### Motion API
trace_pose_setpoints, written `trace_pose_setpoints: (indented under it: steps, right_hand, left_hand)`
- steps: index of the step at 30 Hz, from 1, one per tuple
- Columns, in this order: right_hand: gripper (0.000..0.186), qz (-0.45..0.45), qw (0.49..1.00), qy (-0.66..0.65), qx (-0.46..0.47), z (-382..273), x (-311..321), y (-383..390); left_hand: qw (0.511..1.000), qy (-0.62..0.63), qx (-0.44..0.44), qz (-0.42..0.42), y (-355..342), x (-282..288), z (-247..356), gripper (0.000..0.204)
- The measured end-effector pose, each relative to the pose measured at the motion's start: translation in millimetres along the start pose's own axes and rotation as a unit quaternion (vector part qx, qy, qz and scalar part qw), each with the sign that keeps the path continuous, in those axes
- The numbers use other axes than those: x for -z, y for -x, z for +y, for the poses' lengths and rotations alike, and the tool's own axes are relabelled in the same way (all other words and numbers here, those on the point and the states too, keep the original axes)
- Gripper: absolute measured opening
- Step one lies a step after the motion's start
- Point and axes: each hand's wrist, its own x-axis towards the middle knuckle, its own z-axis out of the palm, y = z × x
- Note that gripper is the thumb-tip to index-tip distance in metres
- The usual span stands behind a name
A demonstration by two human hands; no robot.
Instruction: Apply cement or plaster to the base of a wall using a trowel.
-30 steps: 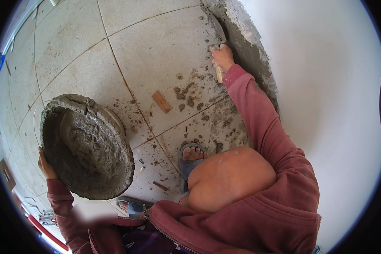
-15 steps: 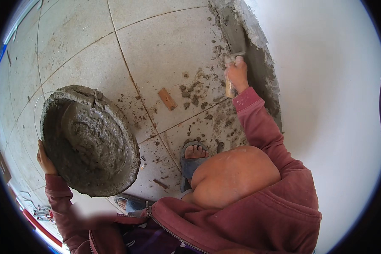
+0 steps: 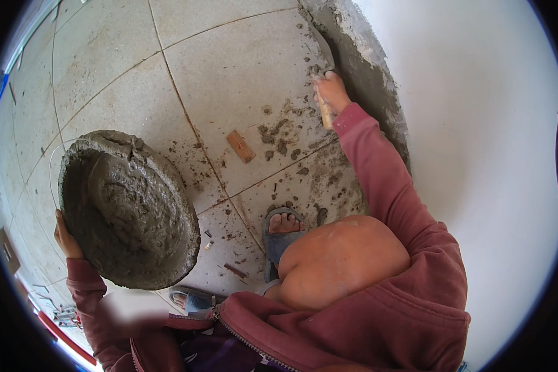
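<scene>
My left hand grips the left side of a mortar-caked bucket, which is tilted with its mouth facing me. Wet grey mortar lies inside it. At the far right, my right hand is closed round the wooden handle of a trowel. The trowel's blade, seen nearly edge-on, is beside the foot of the wall, where a band of wet grey mortar covers the lower wall. My fingers hide where blade and handle join.
The white wall rises on the right. Mortar crumbs and a reddish-brown chip lie on the tiled floor. My bent knee and sandalled foot are between bucket and wall. A thin wire handle arcs from the bucket.
My right hand has moved slightly away and left with the trowel, whose blade has turned from the mortar band toward the floor's edge. The bucket has shifted slightly left.
</scene>
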Motion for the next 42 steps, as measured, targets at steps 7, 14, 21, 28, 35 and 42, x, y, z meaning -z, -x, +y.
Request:
trace_pose_setpoints:
  steps: [7, 14, 21, 28, 35, 42]
  right_hand:
    - [0.024, -0.039, 0.973, 0.176, 0.141, -13.7, -30.4, -13.0]
    - [0.040, -0.008, 0.978, 0.184, 0.094, -17.4, -16.8, -73.0]
    - [0.031, -0.029, 0.998, -0.043, 0.043, -30.9, -25.9, -38.1]
    - [0.029, -0.063, 0.984, -0.133, 0.097, -4.3, -18.8, -89.4]
    - [0.025, -0.206, 0.978, -0.024, 0.023, -14.7, -0.4, -31.6]
    - [0.023, -0.196, 0.980, -0.005, 0.035, 5.1, -13.1, 5.8]
  left_hand:
    - [0.999, -0.007, -0.030, 0.017, 5.8, -2.5, 3.1, 0.049]
    - [0.999, 0.004, -0.036, 0.022, 5.1, -13.2, 5.7, 0.049]
    - [0.999, 0.012, -0.029, 0.020, 13.6, -17.4, 13.1, 0.049]
    - [0.999, -0.016, -0.038, -0.005, 4.4, -5.1, 2.7, 0.052]
    - [0.999, -0.005, -0.042, -0.028, 4.7, -11.0, 5.5, 0.053]
    - [0.999, 0.005, -0.044, 0.016, 5.3, -7.1, 5.3, 0.051]
